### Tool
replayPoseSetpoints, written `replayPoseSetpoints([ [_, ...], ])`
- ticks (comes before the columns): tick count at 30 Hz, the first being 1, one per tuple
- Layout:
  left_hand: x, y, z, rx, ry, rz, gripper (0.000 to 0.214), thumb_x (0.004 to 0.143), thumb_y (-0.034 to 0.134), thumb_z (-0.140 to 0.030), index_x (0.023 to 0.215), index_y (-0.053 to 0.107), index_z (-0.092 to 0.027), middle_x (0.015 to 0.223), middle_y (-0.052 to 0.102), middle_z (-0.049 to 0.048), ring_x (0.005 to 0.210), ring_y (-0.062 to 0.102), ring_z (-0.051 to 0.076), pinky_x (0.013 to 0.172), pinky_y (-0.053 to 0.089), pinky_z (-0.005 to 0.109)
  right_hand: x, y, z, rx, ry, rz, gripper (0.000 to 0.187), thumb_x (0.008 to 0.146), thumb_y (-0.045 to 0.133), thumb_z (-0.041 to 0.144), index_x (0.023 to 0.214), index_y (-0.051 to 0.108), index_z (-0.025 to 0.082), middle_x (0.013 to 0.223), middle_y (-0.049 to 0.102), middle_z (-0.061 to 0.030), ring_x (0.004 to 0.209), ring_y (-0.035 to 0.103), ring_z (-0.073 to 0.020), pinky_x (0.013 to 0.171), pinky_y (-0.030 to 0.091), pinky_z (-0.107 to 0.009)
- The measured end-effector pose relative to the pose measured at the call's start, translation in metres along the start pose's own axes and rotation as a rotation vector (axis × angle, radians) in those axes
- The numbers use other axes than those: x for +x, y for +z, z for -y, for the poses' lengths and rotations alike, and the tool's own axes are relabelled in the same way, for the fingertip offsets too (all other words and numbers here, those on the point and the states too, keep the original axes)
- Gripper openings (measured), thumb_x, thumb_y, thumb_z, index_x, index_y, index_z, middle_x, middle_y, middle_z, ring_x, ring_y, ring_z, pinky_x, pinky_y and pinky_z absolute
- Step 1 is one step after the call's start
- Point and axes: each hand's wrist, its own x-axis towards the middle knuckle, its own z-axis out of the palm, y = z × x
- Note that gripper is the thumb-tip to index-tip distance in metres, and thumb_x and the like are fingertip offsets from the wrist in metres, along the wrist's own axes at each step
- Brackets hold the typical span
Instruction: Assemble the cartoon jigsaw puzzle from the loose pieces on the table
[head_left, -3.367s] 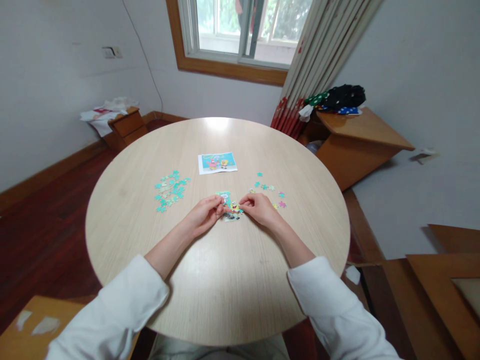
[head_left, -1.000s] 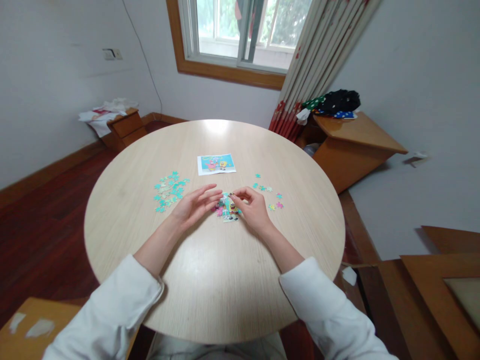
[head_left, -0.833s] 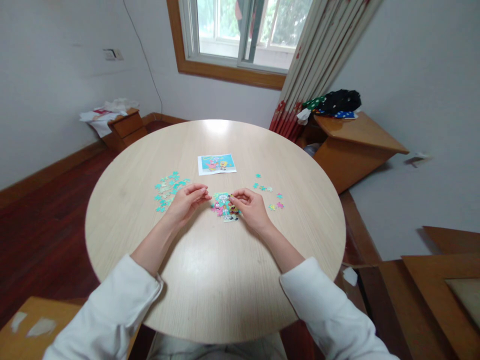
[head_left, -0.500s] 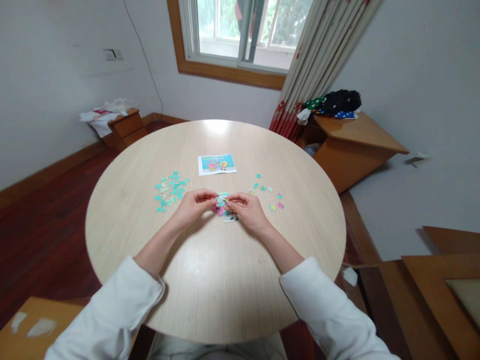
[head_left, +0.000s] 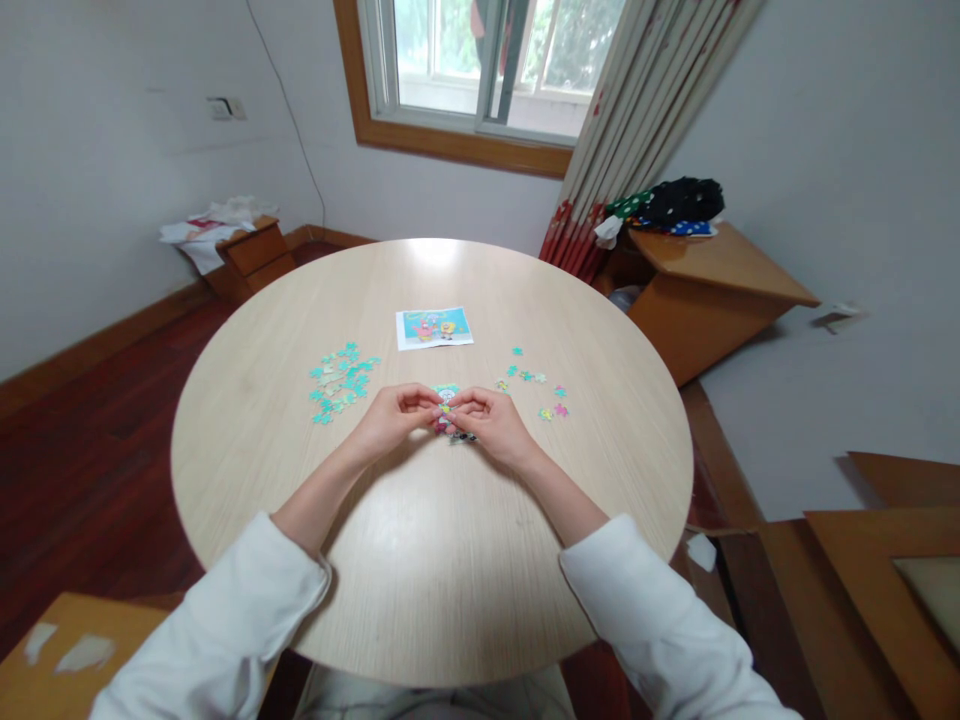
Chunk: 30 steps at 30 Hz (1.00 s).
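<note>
Both hands meet over a partly joined jigsaw puzzle (head_left: 448, 393) near the middle of the round table. My left hand (head_left: 394, 418) has its fingers curled and its thumb pressed to the puzzle's left side. From the right, my right hand (head_left: 491, 422) pinches the puzzle too, thumb close to the other thumb. A small yellow-green spot shows between the thumbs. Fingers cover much of the puzzle; green, pink and dark parts show around them. Just beyond lies a reference picture (head_left: 435, 328) with a pink and a yellow cartoon figure on blue.
Loose teal puzzle pieces (head_left: 341, 382) lie in a cluster on the left. Several scattered pieces (head_left: 561, 410), some pink and yellow, lie on the right. The pale wooden table (head_left: 420, 560) has a rounded edge. A tilted wooden cabinet (head_left: 712, 290) with cloths stands beyond it.
My two hands have come closer together over the puzzle, the left shifting slightly right. Thumbs now nearly touch and hide more of its middle. The loose pieces and reference picture stay put.
</note>
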Motion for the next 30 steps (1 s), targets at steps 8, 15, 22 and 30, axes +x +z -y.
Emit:
replayPoseSetpoints([
  [8,0.001,-0.008,0.0,0.138,-0.023,-0.001,0.022,0.058,0.074,-0.03,0.069,0.064,-0.014,0.057,0.061,0.0017,0.052,0.054,0.012,0.054,0.04,0.025,0.001,-0.003,-0.002,-0.056,-0.02,-0.019,0.034,0.058,0.079,0.039,0.077,0.063,0.016,0.06,0.065,0.0011,0.055,0.061,-0.0109,0.058,0.05,-0.026],
  [15,-0.004,-0.013,-0.003,0.186,-0.174,0.051,0.018,0.056,0.067,-0.02,0.072,0.064,-0.012,0.05,0.059,0.0006,0.046,0.051,0.01,0.047,0.033,0.022,0.003,-0.007,-0.004,-0.118,-0.069,-0.08,0.028,0.061,0.076,0.037,0.077,0.065,0.016,0.063,0.062,0.0015,0.057,0.058,-0.0098,0.058,0.048,-0.025],
  [22,-0.006,-0.01,-0.006,0.123,-0.234,0.102,0.015,0.056,0.071,-0.019,0.065,0.062,-0.013,0.047,0.059,0.0008,0.044,0.051,0.009,0.047,0.038,0.022,0.002,-0.007,-0.002,-0.143,-0.084,-0.078,0.024,0.063,0.074,0.035,0.076,0.064,0.017,0.062,0.062,0.0018,0.056,0.056,-0.0095,0.056,0.046,-0.025],
  [30,-0.003,-0.01,0.001,0.125,-0.261,0.102,0.02,0.054,0.076,-0.021,0.061,0.059,-0.013,0.047,0.06,0.0016,0.043,0.053,0.01,0.047,0.042,0.022,0.001,-0.008,-0.001,-0.166,-0.095,-0.079,0.022,0.064,0.072,0.033,0.076,0.064,0.017,0.062,0.06,0.0024,0.056,0.056,-0.0096,0.057,0.047,-0.025],
])
